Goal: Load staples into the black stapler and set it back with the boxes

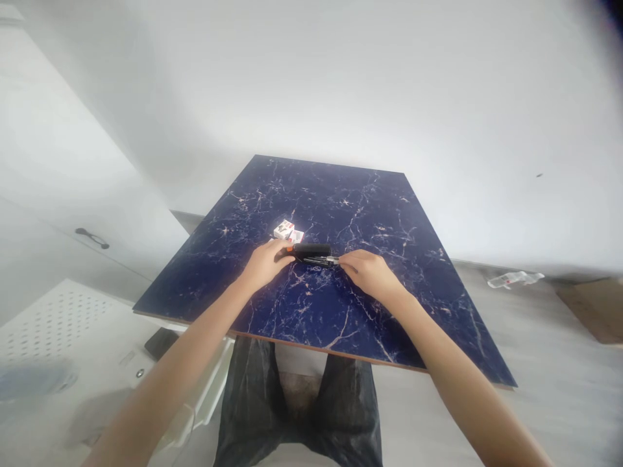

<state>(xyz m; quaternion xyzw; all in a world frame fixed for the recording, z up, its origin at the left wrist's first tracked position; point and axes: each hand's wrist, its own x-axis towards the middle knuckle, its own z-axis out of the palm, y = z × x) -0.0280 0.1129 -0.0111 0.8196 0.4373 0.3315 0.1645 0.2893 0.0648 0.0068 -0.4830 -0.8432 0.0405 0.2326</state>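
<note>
Stapler (314,250), or what is looking like one, is lying around the middle of the table (302,311), between the two hands. Its long axis is running side to side, roughly parallel with the table's near edge, not toward the far edge. Orange-marked end is pointing at the table's left side, metal strip (321,260) at the right side; the strip is sitting along the black body, on the side facing the table's near edge. Relation that's counting: the strip's tip is lying straight toward the table's left side from the right fingers, right at them, in line with the long axis. Right hand (367,269) is being the nearer one to that tip; left hand (265,263) is being nearer to the orange end. Left thumb and fingers are gripping that end. Right fingers are bunching together, seemingly pinching the strip's tip; whether it's the strip itself or a small loose piece, cannot tell, fingertips are hiding it. Two small boxes (284,229) are resting just beside the stapler, on the side toward the table's far edge, one partly covering the other.
</note>
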